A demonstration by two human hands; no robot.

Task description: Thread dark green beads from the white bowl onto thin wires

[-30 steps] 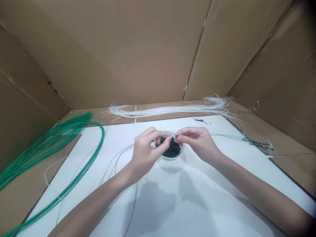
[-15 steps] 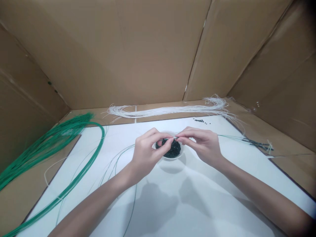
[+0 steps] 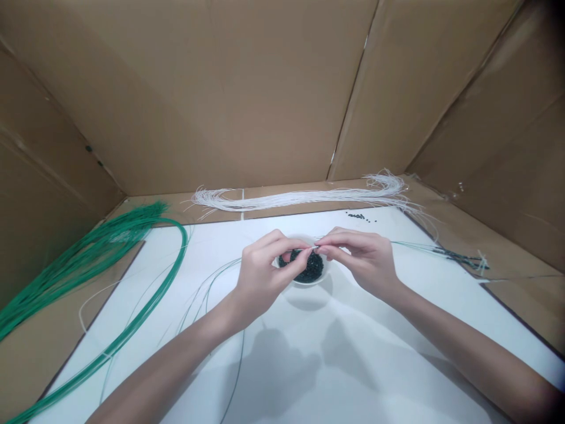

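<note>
Over a white bowl (image 3: 325, 278) of small dark beads (image 3: 311, 270), both my hands meet at the fingertips. My left hand (image 3: 262, 280) is closed, thumb and forefinger pinching a thin green string (image 3: 314, 247) near its end. My right hand (image 3: 368, 256) is also closed in a pinch, right beside the left fingertips. A tiny dark piece that looks like a bead shows at its tips, mostly covered by the fingers. Several thin green strings (image 3: 217, 274) trail from behind my left hand across the white board.
A large green string bundle (image 3: 152, 306) curves along the left side. White strings (image 3: 286, 200) lie along the back, with loose dark beads (image 3: 357, 216) in front of them. Strands with dark ends (image 3: 463, 257) rest at the right edge of the white board (image 3: 185, 383). Cardboard walls (image 3: 229, 100) enclose the area.
My right hand has shifted slightly to the right and its fingers have straightened a little, still pinching. My left hand stays almost in place. Nothing else has moved noticeably.
</note>
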